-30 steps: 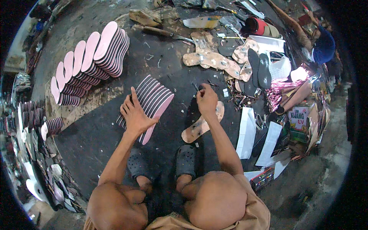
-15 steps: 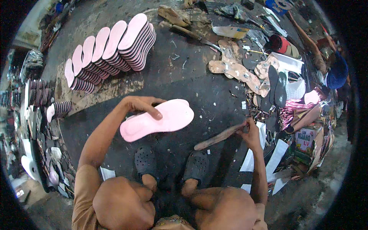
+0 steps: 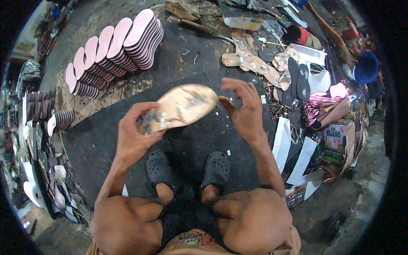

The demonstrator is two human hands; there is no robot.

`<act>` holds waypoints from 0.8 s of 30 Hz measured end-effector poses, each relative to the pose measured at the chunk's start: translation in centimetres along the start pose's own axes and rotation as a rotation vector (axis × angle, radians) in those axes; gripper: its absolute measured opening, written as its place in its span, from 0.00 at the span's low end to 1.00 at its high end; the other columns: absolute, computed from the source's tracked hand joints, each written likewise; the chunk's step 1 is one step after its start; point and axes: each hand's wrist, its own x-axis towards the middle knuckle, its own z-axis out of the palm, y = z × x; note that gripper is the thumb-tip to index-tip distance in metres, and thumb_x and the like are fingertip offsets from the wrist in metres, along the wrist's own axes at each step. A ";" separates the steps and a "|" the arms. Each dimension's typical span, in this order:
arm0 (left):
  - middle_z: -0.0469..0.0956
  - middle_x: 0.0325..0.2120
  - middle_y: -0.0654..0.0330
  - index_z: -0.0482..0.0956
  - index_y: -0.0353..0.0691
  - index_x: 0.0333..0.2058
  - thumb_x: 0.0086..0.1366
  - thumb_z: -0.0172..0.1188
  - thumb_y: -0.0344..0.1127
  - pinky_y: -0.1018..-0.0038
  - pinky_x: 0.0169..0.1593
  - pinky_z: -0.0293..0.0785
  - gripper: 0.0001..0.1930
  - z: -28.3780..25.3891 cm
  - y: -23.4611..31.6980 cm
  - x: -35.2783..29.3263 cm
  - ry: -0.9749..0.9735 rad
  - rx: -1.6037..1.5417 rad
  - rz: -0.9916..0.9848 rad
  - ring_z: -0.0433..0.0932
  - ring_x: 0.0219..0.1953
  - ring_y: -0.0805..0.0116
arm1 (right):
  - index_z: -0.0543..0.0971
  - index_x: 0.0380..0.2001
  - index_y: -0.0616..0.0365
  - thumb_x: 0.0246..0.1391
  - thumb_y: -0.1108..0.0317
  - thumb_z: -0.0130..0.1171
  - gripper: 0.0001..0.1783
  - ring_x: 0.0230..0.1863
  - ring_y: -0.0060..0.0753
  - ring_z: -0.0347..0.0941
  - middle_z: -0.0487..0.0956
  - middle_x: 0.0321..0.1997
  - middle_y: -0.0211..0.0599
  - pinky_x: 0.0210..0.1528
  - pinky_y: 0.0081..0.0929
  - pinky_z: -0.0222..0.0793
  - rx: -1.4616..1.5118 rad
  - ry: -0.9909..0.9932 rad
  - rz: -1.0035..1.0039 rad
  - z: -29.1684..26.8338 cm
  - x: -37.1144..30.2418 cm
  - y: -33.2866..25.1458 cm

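The left hand (image 3: 138,129), raised from the lower left, pinched a tan sole-shaped piece (image 3: 182,104) above the dark surface (image 3: 93,148). The right hand (image 3: 244,108) arched half open beside it, contact unclear. The piece's long axis slanted up rightward, broad end toward the right hand.

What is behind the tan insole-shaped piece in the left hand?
The dark mat shows around the edges of the tan insole-shaped piece, whose left end the left hand holds. Its far side, and anything directly behind it, is covered and cannot be seen.
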 end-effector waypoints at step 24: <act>0.81 0.67 0.54 0.89 0.45 0.54 0.52 0.82 0.28 0.50 0.77 0.67 0.27 -0.3 -7.8 -3.0 0.011 0.340 0.170 0.77 0.71 0.47 | 0.90 0.49 0.61 0.71 0.64 0.68 0.12 0.37 0.30 0.81 0.89 0.42 0.38 0.43 0.31 0.77 -0.031 0.000 0.290 7.3 -5.7 2.3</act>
